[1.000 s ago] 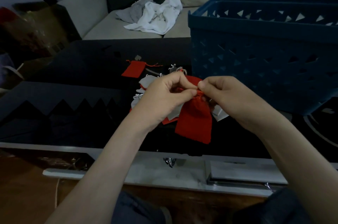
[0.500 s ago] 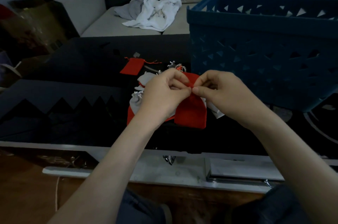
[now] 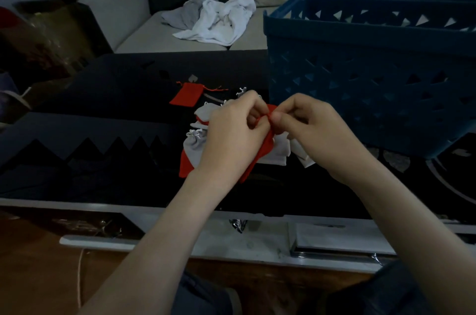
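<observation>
Head view: your left hand (image 3: 231, 134) and right hand (image 3: 309, 131) both pinch the red pouch (image 3: 260, 157) at its drawstring neck, just beside the blue basket (image 3: 360, 83). Judged: cinching underway, unfinished; the other pouches (image 3: 193, 147) beneath await handling.

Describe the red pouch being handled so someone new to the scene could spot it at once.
Start at the big blue basket on the dark table; left of it lies a heap of small grey pouches. The red pouch hangs above that heap, its top pinched between the left hand and right hand. No other red one is held: the lone red pouch farther back lies flat.
</observation>
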A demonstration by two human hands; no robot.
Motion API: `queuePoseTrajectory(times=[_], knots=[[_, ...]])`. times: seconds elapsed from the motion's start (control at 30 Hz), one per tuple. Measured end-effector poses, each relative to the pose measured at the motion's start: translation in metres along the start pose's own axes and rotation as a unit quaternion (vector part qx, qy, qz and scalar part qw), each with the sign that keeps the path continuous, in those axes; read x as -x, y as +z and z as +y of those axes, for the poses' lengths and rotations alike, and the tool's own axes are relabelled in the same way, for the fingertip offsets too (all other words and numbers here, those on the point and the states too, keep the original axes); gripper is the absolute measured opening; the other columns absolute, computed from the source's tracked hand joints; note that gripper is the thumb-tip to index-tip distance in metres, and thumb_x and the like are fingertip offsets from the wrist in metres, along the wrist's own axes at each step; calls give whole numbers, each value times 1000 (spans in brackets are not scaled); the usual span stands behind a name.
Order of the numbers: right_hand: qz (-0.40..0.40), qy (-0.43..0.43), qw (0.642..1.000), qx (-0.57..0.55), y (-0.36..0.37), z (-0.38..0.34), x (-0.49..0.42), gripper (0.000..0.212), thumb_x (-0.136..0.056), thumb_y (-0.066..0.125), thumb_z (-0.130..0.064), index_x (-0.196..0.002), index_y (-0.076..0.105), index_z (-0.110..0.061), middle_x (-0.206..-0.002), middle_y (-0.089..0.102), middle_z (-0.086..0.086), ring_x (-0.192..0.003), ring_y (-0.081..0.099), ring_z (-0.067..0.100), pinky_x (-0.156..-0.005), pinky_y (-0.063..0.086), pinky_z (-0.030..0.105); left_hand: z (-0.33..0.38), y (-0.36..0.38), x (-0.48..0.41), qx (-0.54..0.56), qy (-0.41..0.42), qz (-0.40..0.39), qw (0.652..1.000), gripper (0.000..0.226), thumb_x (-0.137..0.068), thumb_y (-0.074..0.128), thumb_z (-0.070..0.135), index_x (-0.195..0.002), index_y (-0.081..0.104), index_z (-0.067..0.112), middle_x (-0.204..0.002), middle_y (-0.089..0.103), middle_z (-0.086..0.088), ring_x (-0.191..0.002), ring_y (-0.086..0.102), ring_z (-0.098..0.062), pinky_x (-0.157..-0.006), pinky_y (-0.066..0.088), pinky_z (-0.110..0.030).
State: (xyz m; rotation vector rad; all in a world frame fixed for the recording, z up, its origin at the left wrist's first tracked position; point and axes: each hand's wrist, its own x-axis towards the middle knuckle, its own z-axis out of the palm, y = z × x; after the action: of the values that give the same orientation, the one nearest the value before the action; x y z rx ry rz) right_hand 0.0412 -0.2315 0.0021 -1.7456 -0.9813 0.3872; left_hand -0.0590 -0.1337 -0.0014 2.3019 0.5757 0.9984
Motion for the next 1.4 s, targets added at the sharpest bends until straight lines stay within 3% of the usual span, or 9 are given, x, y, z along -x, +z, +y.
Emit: queuePoseTrajectory(times=[0.1,0.23,0.53,0.77,0.9,1.03,1.13,1.27,1.4], knots=[[-22,-2,999,-48,-3,0,0,20,-98,46,-14,-100,65,-20,-79,67,-3,-75,62,2,-69,47,19,-2,-3,2,22,15,13,1000,9,-79,66,3,-82,67,12,-75,65,6,-74,59,-6,-69,47,-14],[-65,10,997,-33,-2,2,-2,23,-95,52,-11,-100,69,-25,-89,69,-4,-77,61,-3,-64,44,10,-3,-1,6,20,36,17,999,11,-79,68,6,-83,68,16,-78,63,7,-75,59,-5,-70,46,-11],[35,-15,998,-42,4,3,-1,12,-91,59,-15,-85,68,-19,-75,65,-5,-68,58,-4,-63,44,13,-2,-4,3,43,38,6,998,9,-84,67,6,-90,71,12,-81,70,4,-82,63,-3,-72,48,-8],[30,-27,997,-62,9,0,1,13,-93,56,-9,-84,65,-8,-69,60,-5,-61,54,-3,-62,45,13,-7,-3,5,32,27,13,999,14,-89,65,15,-100,57,11,-88,67,4,-84,63,-3,-73,47,-9],[30,-20,994,-107,11,-3,2,15,-93,55,-7,-80,63,-12,-69,58,-5,-61,51,-4,-62,42,10,-9,0,5,-57,45,104,992,19,-82,73,18,-87,56,11,-93,51,1,-89,48,-11,-80,34,-5],[23,-2,989,-143,14,-3,3,16,-93,54,-7,-80,62,-12,-71,57,-1,-61,49,0,-60,43,13,-14,4,6,-89,64,127,986,9,-81,72,18,-82,69,9,-106,53,-10,-97,40,-12,-90,22,0],[22,1,988,-152,13,-3,4,16,-93,54,-6,-81,63,-11,-70,57,-2,-61,50,-1,-60,43,13,-16,5,5,-93,82,94,988,15,-87,63,20,-86,71,7,-107,58,-10,-98,48,-15,-89,31,-8],[22,8,991,-135,12,-1,3,15,-93,55,-8,-81,64,-12,-73,57,2,-64,50,4,-61,43,14,-14,5,4,-110,105,60,987,27,-90,48,24,-84,67,5,-97,63,-8,-92,57,-23,-81,47,-34],[66,26,987,-143,8,2,-1,17,-92,56,-7,-77,62,-13,-70,59,-3,-59,52,-4,-59,43,9,-14,1,3,-131,101,30,986,22,-96,47,19,-84,60,6,-96,65,-7,-90,57,-23,-78,40,-25]])
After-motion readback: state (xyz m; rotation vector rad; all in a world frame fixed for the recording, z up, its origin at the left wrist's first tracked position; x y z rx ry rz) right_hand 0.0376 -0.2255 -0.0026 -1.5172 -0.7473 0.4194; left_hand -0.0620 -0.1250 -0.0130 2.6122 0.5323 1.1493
